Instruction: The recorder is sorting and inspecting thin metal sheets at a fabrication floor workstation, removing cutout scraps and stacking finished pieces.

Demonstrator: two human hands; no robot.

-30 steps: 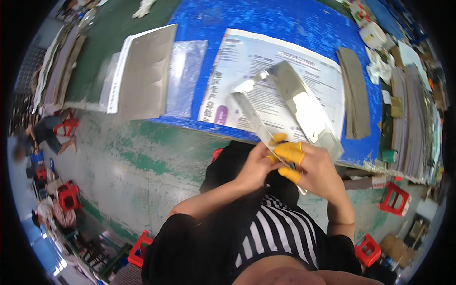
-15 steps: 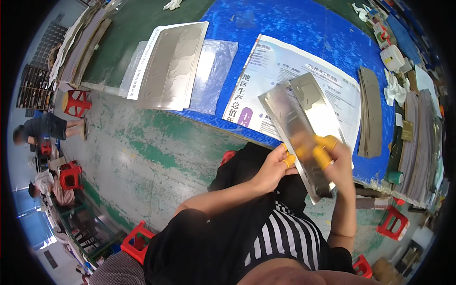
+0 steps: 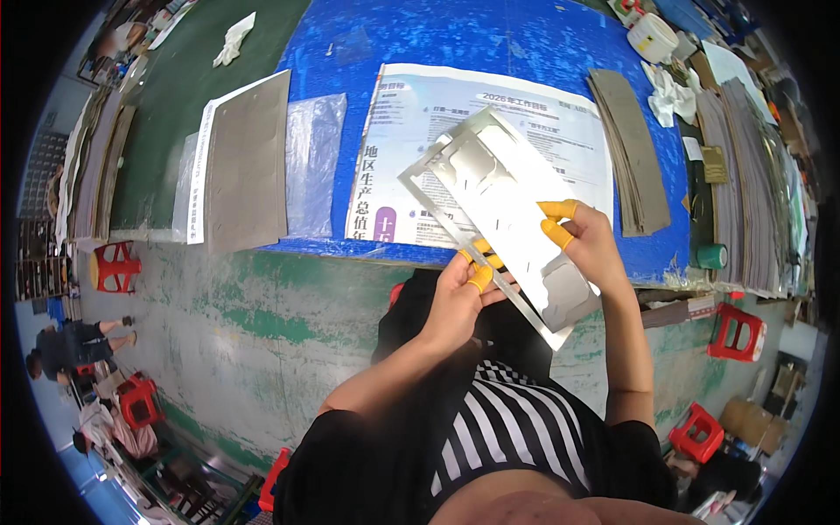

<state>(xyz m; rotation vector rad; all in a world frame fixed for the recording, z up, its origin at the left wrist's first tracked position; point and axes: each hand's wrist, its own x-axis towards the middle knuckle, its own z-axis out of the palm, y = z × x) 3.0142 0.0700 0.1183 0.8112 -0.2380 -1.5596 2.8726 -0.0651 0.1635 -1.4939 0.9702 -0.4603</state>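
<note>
Two thin, shiny metal plates, one lapping over the other at a slight offset, are tilted over a newspaper [image 3: 398, 157] at the table's front edge. The upper metal plate [image 3: 516, 197] has rounded shapes pressed into it and glares in the light. My left hand [image 3: 464, 289], with yellow finger covers, is closed on the lower metal plate [image 3: 437, 210] at its left edge. On the other side, my right hand [image 3: 582, 241], also in yellow finger covers, pinches the upper plate's right edge. Part of the lower plate is hidden.
On the blue tabletop [image 3: 472, 35], a grey metal plate stack [image 3: 245, 166] lies left, over white paper and beside clear plastic film [image 3: 315, 166]. Grey strips [image 3: 628, 153] lie right. Beyond are a white glove [image 3: 669, 94], a white tub [image 3: 652, 37] and a green tape roll [image 3: 711, 256].
My right hand, blurred before over the plates, now holds the upper plate's right edge. That plate has shifted over the lower one. The view has turned, so the table sits further left.
</note>
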